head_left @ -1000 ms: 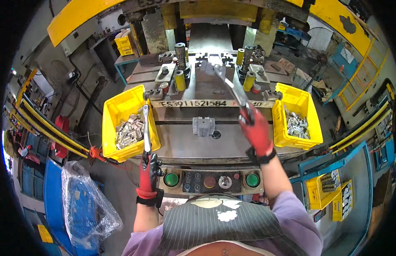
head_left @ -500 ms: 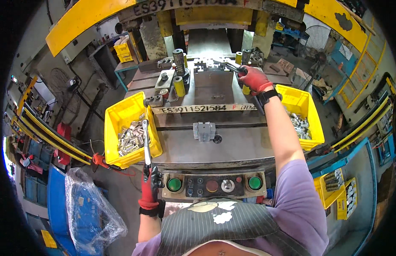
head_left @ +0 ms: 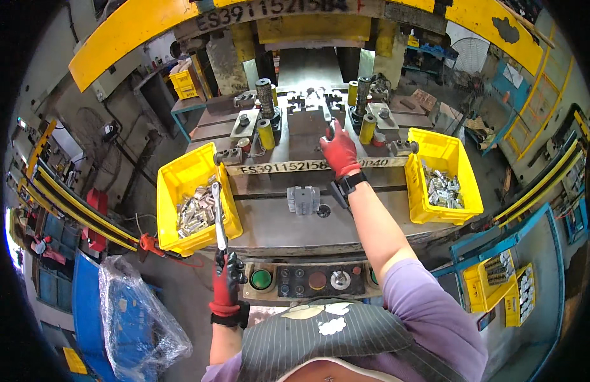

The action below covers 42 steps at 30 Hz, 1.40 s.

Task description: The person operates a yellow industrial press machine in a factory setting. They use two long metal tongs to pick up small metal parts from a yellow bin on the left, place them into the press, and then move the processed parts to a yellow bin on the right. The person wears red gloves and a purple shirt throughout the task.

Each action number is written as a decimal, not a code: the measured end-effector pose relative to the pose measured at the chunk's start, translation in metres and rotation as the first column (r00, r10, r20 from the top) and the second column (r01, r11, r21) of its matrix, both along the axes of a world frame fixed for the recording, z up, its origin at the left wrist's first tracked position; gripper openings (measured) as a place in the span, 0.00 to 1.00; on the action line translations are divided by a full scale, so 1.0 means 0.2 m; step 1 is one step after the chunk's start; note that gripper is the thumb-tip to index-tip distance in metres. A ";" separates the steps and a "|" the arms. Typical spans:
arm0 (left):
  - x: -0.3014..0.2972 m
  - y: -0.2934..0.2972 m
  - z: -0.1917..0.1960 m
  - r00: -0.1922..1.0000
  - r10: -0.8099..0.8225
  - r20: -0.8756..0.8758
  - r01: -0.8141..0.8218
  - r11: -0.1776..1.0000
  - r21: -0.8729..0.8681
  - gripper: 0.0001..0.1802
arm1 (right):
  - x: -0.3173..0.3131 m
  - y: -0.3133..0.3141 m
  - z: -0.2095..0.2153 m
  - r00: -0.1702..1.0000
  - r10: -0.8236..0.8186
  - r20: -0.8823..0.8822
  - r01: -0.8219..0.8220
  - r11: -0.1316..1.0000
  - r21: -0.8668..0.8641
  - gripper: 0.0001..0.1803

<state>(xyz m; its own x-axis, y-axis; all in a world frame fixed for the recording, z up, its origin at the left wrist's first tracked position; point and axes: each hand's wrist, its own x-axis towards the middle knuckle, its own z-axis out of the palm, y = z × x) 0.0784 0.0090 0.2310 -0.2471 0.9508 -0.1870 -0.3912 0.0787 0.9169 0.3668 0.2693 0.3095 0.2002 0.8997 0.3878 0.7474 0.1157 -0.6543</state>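
Observation:
My left hand (head_left: 229,283), in a red glove with dark fingers, is closed round the lower end of long silver metal pliers (head_left: 219,219). Their tip stands over the left yellow bin (head_left: 228,216), which holds many small metal parts (head_left: 196,210). Out in front, my right hand (head_left: 339,148) reaches over the press bed, closed on a second pair of pliers (head_left: 327,113). Its silver tip lies at the brightly lit die (head_left: 299,100); whether a part sits in the jaws I cannot make out. The fingers of my right hand are partly hidden.
A right yellow bin (head_left: 412,197) also carries metal parts. Guide posts (head_left: 266,99) and yellow cylinders (head_left: 367,129) flank the die. A grey metal block (head_left: 303,200) sits on the front plate. Nearer is a control panel (head_left: 320,281) with green buttons.
My right hand has moved left, from the die's right side to its middle front, and its pliers now point inward at the die. My left hand stays nearly still.

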 end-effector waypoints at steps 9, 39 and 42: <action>-0.07 -0.02 -0.09 0.997 -0.060 0.056 0.063 0.997 -0.046 0.05 | 0.13 0.05 0.14 0.991 0.092 0.095 -0.088 0.995 -0.047 0.28; -0.71 -0.23 -0.73 0.645 0.755 -0.116 -0.760 0.649 -0.001 0.19 | 0.76 -1.41 -0.73 0.748 -0.214 -0.629 0.271 0.963 -0.006 0.21; -0.76 -0.37 -1.07 0.874 0.484 -0.040 -0.482 0.854 -0.198 0.16 | 0.93 -1.75 -1.21 0.341 -0.457 -0.821 0.426 0.854 -0.298 0.21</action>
<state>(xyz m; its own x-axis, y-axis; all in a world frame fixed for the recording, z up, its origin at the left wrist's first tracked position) -0.0733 -0.0653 0.0177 -0.6626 0.6561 -0.3612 -0.4365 0.0536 0.8981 0.5538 -0.0805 0.0666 0.7769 0.5804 -0.2441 -0.2436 -0.0804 -0.9665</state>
